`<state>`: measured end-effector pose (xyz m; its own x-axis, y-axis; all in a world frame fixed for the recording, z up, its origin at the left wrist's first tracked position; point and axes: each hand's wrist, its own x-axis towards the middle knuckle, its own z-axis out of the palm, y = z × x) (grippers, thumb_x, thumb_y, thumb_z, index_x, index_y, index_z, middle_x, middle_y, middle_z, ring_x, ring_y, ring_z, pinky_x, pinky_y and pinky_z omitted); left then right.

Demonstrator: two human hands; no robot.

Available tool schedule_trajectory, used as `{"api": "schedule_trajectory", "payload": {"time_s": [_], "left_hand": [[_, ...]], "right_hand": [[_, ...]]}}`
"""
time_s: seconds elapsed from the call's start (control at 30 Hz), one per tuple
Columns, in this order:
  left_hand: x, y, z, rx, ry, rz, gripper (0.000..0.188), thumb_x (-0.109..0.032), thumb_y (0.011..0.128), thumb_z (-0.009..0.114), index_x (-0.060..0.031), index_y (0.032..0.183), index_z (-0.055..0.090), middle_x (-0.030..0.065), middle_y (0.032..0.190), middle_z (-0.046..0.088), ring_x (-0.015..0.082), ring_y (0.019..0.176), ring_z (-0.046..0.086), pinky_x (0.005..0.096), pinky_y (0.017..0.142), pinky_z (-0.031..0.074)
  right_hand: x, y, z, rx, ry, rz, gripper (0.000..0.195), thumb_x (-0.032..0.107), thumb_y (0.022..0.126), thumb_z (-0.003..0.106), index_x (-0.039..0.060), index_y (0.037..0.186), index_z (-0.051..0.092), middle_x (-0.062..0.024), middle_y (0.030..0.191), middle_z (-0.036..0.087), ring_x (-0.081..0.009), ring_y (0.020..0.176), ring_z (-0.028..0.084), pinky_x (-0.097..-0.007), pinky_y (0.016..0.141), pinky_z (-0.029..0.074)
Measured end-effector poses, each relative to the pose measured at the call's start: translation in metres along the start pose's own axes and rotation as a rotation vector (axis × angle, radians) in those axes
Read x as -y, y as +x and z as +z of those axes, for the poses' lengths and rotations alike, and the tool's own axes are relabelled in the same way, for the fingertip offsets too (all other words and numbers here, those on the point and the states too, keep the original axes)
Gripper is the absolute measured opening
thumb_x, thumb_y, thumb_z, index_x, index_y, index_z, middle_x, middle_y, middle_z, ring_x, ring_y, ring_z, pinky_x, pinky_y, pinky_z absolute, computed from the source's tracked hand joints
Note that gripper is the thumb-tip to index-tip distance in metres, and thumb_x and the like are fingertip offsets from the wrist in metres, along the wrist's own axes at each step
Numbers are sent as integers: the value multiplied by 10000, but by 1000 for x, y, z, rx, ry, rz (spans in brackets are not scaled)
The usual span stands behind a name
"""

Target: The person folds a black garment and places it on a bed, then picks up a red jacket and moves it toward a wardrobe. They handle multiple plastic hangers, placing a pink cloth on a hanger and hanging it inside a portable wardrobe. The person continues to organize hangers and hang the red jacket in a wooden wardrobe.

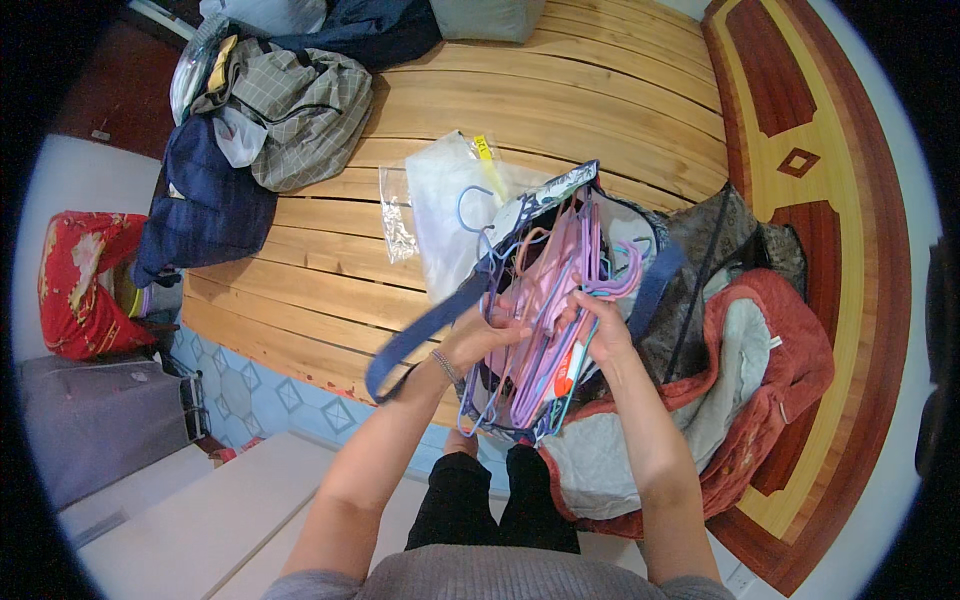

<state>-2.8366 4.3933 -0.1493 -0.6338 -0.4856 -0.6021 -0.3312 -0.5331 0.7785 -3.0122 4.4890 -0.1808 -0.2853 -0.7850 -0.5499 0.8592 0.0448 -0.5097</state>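
A dark blue storage bag (637, 217) with broad blue straps stands open before me at the edge of a slatted wooden bed. Plastic clothes hangers (529, 386) in purple, pink and blue fill it, packed side by side. My right hand (604, 326) grips a bunch of them, its thumb on top near the purple hooks. Among the hangers at the bag's left side is my left hand (487, 334), thumb stretched over them and its other fingers partly hidden. An orange-and-white label or packet (566, 371) shows between the hangers. One blue hanger hook (469, 202) sticks out beyond the bag's left rim.
Clear plastic packaging (435, 225) lies on the bed slats (322, 259) behind the bag. A red fleece-like cloth (787, 330) and a dark bag (682, 300) crowd the right side by the wooden headboard (795, 161). Checked fabric bag (307, 112) and navy cloth (210, 195) lie far left.
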Motion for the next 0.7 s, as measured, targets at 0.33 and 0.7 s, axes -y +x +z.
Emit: {"api": "schedule_trajectory", "payload": {"time_s": [0.33, 0.7], "left_hand": [[6, -1, -3, -330, 535, 224, 247, -203, 736, 624, 10, 824, 535, 121, 690, 595, 243, 649, 590, 320, 597, 459], [11, 2, -16, -381, 452, 239, 200, -169, 769, 614, -18, 667, 532, 15, 560, 548, 82, 517, 501, 241, 490, 403]], "right_hand": [[3, 8, -20, -171, -254, -150, 107, 21, 721, 581, 8, 805, 515, -83, 562, 519, -189, 467, 525, -309, 431, 446], [10, -1, -12, -250, -238, -178, 155, 14, 727, 590, 45, 832, 480, -57, 620, 488, -164, 462, 482, -304, 419, 424]]}}
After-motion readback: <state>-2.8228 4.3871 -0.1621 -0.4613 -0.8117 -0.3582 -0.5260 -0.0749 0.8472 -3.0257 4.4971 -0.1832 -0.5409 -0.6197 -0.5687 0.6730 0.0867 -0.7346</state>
